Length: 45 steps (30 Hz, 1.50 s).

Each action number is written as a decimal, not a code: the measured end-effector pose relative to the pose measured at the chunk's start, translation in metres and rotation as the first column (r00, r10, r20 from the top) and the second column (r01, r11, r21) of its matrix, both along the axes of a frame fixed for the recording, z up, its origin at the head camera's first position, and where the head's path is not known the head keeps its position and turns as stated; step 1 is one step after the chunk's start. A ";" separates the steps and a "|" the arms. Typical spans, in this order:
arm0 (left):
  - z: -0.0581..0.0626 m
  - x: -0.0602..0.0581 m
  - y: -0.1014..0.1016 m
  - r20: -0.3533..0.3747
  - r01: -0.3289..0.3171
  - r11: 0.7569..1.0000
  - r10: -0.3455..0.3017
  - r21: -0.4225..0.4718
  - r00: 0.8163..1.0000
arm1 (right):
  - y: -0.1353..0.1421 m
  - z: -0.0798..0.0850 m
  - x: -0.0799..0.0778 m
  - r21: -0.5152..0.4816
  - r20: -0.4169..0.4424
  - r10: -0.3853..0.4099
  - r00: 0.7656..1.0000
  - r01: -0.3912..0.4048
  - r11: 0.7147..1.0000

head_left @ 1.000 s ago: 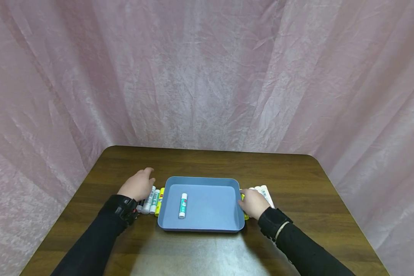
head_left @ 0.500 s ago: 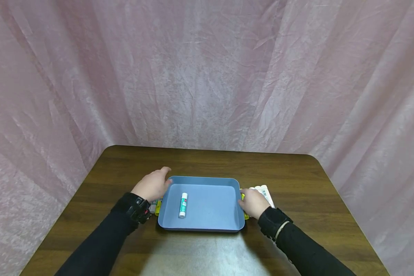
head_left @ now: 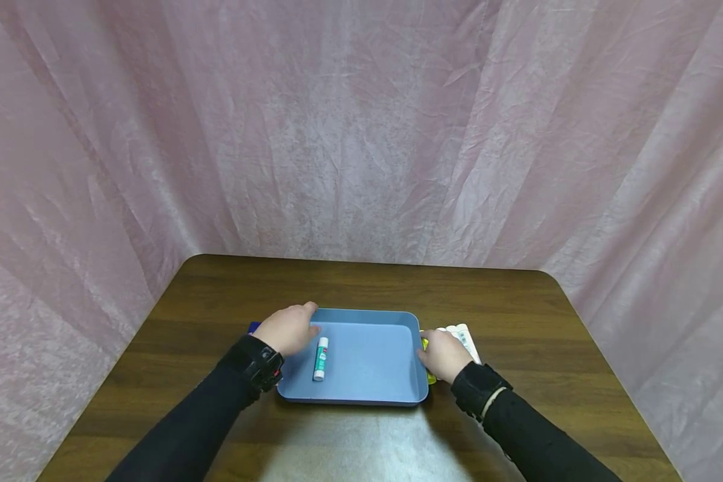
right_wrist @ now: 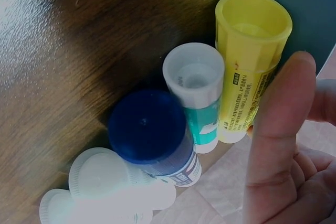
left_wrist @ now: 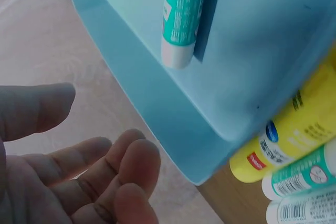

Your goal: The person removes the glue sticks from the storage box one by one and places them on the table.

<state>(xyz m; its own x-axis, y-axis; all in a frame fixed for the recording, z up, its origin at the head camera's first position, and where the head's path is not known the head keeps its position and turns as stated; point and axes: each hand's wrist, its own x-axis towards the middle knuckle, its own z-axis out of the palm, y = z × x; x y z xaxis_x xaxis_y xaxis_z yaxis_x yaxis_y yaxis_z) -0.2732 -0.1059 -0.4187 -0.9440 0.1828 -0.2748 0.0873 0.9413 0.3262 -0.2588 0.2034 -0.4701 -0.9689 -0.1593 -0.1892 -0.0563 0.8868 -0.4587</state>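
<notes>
A turquoise and white glue stick lies in the blue tray, toward its left side. My left hand hovers over the tray's back left corner. In the left wrist view its fingers are loosely bent, the thumb apart, nothing between them. My right hand stays beside the tray's right edge, over the glue sticks there. In the right wrist view its thumb extends alongside a yellow glue stick, overlapping its edge; the fingers behind are partly hidden.
Right of the tray, a turquoise glue stick, a blue-capped one and white ones line up. On the left side lie a yellow glue stick and turquoise-white ones. A pink curtain hangs behind the wooden table.
My left hand has moved right, from above the left-hand glue sticks to over the tray's corner. The right hand has kept its place, and the tray has hardly shifted.
</notes>
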 end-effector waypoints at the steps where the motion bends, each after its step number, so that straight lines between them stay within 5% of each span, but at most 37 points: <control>1: -0.001 0.000 0.002 0.002 0.008 1.000 -0.008 -0.005 1.000 | 0.000 0.000 0.000 0.001 -0.005 0.001 1.000 -0.001 1.000; 12: -0.004 0.006 0.014 0.054 0.105 0.991 -0.101 -0.080 0.993 | 0.001 0.002 0.000 0.006 -0.016 0.009 1.000 -0.009 1.000; 20: -0.005 0.009 0.021 0.022 0.161 0.980 -0.159 -0.117 0.987 | 0.001 0.003 0.001 -0.009 -0.007 0.005 1.000 -0.005 1.000; 45: -0.014 0.014 0.026 -0.013 0.222 0.964 -0.226 -0.145 0.974 | -0.001 0.007 0.003 0.007 -0.010 -0.001 1.000 0.001 1.000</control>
<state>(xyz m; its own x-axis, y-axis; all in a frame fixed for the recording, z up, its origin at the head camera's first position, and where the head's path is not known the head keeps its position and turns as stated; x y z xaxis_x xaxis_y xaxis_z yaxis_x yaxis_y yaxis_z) -0.2595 -0.0796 -0.4329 -0.8915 0.3515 -0.2858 0.3086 0.9330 0.1849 -0.2561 0.2029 -0.4628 -0.9709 -0.1574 -0.1804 -0.0604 0.8901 -0.4518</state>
